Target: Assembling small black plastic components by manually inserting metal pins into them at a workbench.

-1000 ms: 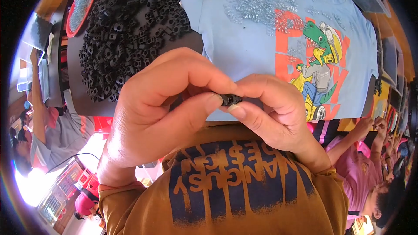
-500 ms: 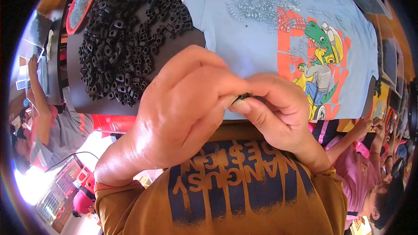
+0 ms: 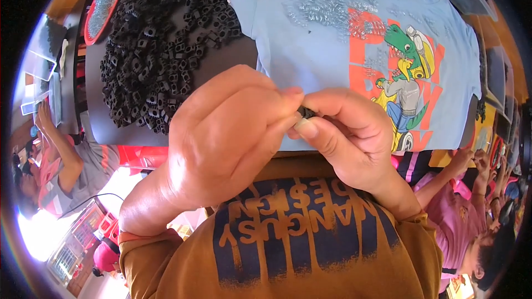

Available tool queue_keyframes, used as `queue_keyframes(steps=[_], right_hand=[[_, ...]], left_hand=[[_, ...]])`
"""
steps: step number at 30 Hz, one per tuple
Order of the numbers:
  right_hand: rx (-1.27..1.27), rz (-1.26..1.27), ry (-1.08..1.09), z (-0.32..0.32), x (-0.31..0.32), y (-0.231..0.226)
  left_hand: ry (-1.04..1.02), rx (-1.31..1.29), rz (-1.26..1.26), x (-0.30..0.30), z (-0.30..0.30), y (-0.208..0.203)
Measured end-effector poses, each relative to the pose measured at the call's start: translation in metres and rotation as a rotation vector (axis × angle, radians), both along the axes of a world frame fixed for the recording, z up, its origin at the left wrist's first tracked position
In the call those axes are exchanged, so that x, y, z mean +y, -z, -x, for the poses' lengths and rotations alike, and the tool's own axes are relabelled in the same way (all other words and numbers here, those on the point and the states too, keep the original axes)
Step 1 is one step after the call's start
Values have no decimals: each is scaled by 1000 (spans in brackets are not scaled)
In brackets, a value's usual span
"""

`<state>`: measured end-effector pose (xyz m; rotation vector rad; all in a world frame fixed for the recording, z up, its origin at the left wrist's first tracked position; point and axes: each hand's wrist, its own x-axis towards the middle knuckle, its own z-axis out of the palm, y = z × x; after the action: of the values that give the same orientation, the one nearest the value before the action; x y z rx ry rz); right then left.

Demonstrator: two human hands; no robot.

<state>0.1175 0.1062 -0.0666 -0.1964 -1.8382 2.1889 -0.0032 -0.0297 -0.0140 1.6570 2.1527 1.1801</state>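
Above my lap, both hands meet fingertip to fingertip. Between the thumb and forefinger of my right hand (image 3: 354, 133) is a small black plastic piece (image 3: 305, 112), mostly covered by the fingers; it resembles the cord-lock parts on the table. My left hand (image 3: 227, 127) is closed in a pinch against the piece's left end, its back turned up, hiding whatever is in its fingertips. Beyond the left hand lies a big spread of black plastic cord-lock parts (image 3: 149, 50). Loose small metal springs (image 3: 318, 8) are scattered over a light blue T-shirt (image 3: 277, 33) laid on the table.
A red-rimmed round tray (image 3: 88, 33) of springs sits at the far left. The dark tabletop (image 3: 221, 58) shows between parts and shirt. A person in grey (image 3: 83, 160) sits at the left; another in pink (image 3: 454, 210) works with raised hands at the right. Clear plastic bins (image 3: 496, 77) stand right.
My left hand has shifted slightly left, and its fingertips have risen over the black piece. The right hand still pinches the piece, a little farther left and up.
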Motion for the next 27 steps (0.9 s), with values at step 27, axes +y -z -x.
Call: queue_keyframes(steps=[27], right_hand=[[61, 112, -87, 0, 6, 0]], left_hand=[[47, -587, 107, -4, 10, -5]])
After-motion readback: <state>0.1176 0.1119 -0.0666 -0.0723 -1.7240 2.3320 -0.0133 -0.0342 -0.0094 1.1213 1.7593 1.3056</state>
